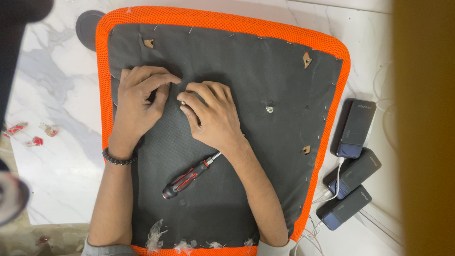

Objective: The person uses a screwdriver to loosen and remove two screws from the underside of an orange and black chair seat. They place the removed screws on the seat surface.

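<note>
head view: hands (182, 106) pinch a small metal bolt (182, 102) on black underside (246, 71).

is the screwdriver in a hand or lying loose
Lying loose: the screwdriver rests flat on the black underside of the seat, its tip running under the right hand's wrist; neither hand grips it.

Right hand (212, 115) is covering whatever small metal piece its fingertips are pinching; too small to identify. Its forearm is hiding the screwdriver (186, 178) tip. Seat cushion (222, 21) is running off the bottom edge. Blurred dark shapes are blocking the left corners, and a blurred yellow-brown band is masking the right side.
</note>
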